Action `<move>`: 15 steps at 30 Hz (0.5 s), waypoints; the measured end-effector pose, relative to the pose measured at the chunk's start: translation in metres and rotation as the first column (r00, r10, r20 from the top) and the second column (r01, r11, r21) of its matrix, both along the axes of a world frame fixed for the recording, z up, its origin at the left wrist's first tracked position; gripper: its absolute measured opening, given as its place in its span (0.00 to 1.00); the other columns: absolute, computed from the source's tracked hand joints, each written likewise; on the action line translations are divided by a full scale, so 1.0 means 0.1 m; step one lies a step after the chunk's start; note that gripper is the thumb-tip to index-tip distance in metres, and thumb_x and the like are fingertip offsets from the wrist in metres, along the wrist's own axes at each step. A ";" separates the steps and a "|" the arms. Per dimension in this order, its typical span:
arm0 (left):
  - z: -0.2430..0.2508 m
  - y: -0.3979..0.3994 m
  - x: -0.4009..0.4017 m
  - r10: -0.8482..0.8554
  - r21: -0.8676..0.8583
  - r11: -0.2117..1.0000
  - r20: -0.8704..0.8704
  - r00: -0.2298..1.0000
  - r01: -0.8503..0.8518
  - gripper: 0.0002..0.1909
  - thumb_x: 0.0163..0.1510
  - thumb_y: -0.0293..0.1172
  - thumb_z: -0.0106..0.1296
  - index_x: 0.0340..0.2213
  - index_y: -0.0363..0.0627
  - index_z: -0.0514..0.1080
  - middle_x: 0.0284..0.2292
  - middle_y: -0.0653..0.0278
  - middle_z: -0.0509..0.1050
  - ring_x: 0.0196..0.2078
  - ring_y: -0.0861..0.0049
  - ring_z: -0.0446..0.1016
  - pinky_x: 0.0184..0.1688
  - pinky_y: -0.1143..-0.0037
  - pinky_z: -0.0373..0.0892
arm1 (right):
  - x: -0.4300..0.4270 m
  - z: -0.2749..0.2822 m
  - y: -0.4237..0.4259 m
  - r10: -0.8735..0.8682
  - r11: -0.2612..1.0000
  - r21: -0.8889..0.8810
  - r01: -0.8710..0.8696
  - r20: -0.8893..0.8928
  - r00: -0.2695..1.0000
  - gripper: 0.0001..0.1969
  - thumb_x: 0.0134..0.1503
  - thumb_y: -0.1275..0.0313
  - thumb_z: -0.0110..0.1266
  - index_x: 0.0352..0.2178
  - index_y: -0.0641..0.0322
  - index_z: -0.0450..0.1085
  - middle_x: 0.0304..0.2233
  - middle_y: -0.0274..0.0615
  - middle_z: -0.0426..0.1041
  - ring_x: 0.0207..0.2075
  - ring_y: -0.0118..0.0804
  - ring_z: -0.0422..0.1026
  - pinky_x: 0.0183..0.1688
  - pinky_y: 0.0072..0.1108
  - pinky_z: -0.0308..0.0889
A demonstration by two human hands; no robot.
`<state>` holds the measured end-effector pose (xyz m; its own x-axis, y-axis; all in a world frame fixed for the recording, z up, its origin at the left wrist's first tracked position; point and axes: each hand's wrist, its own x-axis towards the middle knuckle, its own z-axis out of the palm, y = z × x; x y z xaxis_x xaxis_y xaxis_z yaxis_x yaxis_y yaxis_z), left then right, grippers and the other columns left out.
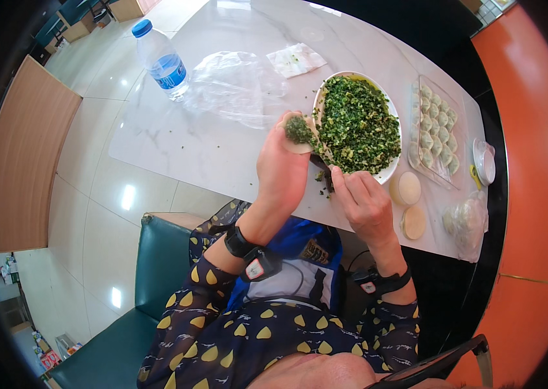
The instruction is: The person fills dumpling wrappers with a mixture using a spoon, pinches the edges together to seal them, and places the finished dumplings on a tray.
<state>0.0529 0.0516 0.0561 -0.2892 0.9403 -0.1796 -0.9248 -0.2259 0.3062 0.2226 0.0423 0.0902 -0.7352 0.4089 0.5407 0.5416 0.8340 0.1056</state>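
A round dumpling wrapper (298, 147) lies across the fingers of my left hand (281, 172), with a mound of chopped green filling (298, 128) on it. My right hand (364, 204) pinches a thin utensil (323, 150), whose far end reaches the filling at the wrapper's right side; its exact kind is unclear. Just beyond my right hand is a white oval plate (387, 173) heaped with chopped greens (359, 124). Right of that hand stand a taller stack of wrappers (408, 188) and a lower one (414, 222).
At the right, a clear tray (436, 178) holds rows of folded dumplings (434, 127). Beside it lie a wrapped white roll (486, 166) and a tied plastic bag (466, 226). A water bottle (169, 73), plastic sheet (235, 87) and soiled tissue (295, 60) occupy the table's far left.
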 end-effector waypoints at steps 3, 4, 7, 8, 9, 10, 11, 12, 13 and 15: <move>0.02 0.00 -0.04 -0.041 0.019 0.999 0.056 0.998 0.040 0.19 0.67 0.28 0.31 0.54 0.31 0.62 0.53 0.52 0.68 0.58 0.64 0.66 0.65 0.66 0.59 | 0.06 0.07 0.02 0.031 0.999 0.008 -0.031 0.027 0.999 0.23 0.41 0.81 0.56 0.44 0.72 0.74 0.27 0.38 0.67 0.29 0.36 0.70 0.30 0.25 0.69; 0.03 -0.01 -0.05 -0.067 0.027 0.997 0.086 0.994 0.065 0.19 0.67 0.28 0.31 0.54 0.30 0.62 0.53 0.50 0.68 0.58 0.63 0.66 0.66 0.65 0.58 | 0.09 0.09 0.02 0.009 0.999 0.033 -0.010 0.051 0.999 0.20 0.42 0.81 0.57 0.41 0.70 0.75 0.27 0.36 0.66 0.31 0.33 0.70 0.31 0.22 0.69; 0.04 -0.01 -0.04 -0.097 0.072 0.993 0.112 0.989 0.089 0.20 0.67 0.28 0.30 0.55 0.29 0.61 0.54 0.48 0.67 0.59 0.61 0.65 0.67 0.64 0.58 | 0.21 0.14 0.00 -0.026 0.997 0.068 0.021 0.073 0.997 0.18 0.43 0.81 0.59 0.39 0.68 0.76 0.28 0.34 0.65 0.32 0.31 0.70 0.32 0.20 0.70; 0.04 0.00 -0.05 -0.098 0.074 0.993 0.116 0.988 0.090 0.20 0.67 0.28 0.30 0.55 0.29 0.61 0.54 0.48 0.67 0.59 0.61 0.65 0.67 0.64 0.58 | 0.26 0.15 0.00 -0.036 0.997 0.074 0.031 0.068 0.997 0.19 0.42 0.81 0.59 0.40 0.68 0.76 0.28 0.34 0.66 0.32 0.31 0.71 0.32 0.20 0.70; 0.05 0.01 -0.05 -0.112 0.078 0.992 0.108 0.988 0.104 0.20 0.67 0.28 0.30 0.55 0.29 0.61 0.55 0.48 0.67 0.59 0.60 0.64 0.67 0.63 0.57 | 0.32 0.15 -0.01 -0.037 0.997 0.076 0.032 0.072 0.997 0.19 0.42 0.81 0.59 0.40 0.68 0.76 0.28 0.34 0.66 0.32 0.31 0.71 0.32 0.20 0.70; 0.06 0.01 -0.06 -0.126 0.083 0.990 0.101 0.987 0.118 0.20 0.68 0.28 0.30 0.55 0.29 0.61 0.55 0.47 0.67 0.60 0.59 0.64 0.67 0.62 0.57 | 0.38 0.15 -0.01 -0.056 0.997 0.054 0.054 0.038 0.998 0.20 0.42 0.82 0.59 0.41 0.68 0.76 0.28 0.35 0.67 0.31 0.32 0.71 0.31 0.21 0.70; 0.09 0.01 -0.06 -0.127 0.085 0.989 0.104 0.986 0.118 0.20 0.68 0.28 0.30 0.55 0.29 0.61 0.55 0.47 0.67 0.60 0.59 0.64 0.67 0.62 0.57 | 0.44 0.15 0.00 -0.075 0.997 0.032 0.074 0.004 0.997 0.20 0.42 0.83 0.59 0.41 0.68 0.76 0.28 0.35 0.68 0.30 0.32 0.71 0.31 0.21 0.70; 0.13 0.00 -0.06 -0.141 0.046 0.989 0.084 0.986 0.137 0.20 0.68 0.28 0.29 0.55 0.29 0.61 0.55 0.47 0.67 0.61 0.59 0.64 0.67 0.62 0.57 | 0.49 0.16 0.00 -0.076 0.997 0.033 0.076 0.006 0.997 0.20 0.42 0.83 0.59 0.41 0.68 0.76 0.28 0.35 0.68 0.30 0.32 0.71 0.31 0.21 0.70; 0.14 0.00 -0.06 -0.156 0.006 0.988 0.065 0.986 0.156 0.21 0.68 0.29 0.29 0.55 0.28 0.61 0.55 0.47 0.66 0.61 0.58 0.63 0.67 0.61 0.58 | 0.54 0.17 0.01 -0.081 0.996 0.042 0.083 -0.050 0.995 0.20 0.41 0.83 0.59 0.41 0.68 0.76 0.28 0.35 0.69 0.30 0.33 0.72 0.30 0.22 0.70; 0.13 -0.02 -0.07 -0.203 0.011 0.979 0.059 0.977 0.203 0.21 0.68 0.29 0.30 0.56 0.28 0.61 0.55 0.48 0.67 0.61 0.59 0.64 0.66 0.61 0.59 | 0.59 0.19 0.01 -0.087 0.994 0.050 0.093 -0.105 0.991 0.21 0.40 0.83 0.59 0.41 0.68 0.77 0.27 0.36 0.69 0.30 0.33 0.72 0.30 0.22 0.70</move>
<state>0.0462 0.0491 0.0692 -0.0809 0.9793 -0.1857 -0.9680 -0.0328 0.2488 0.2819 0.0432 0.1094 -0.6361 0.4389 0.6347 0.6245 0.7759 0.0893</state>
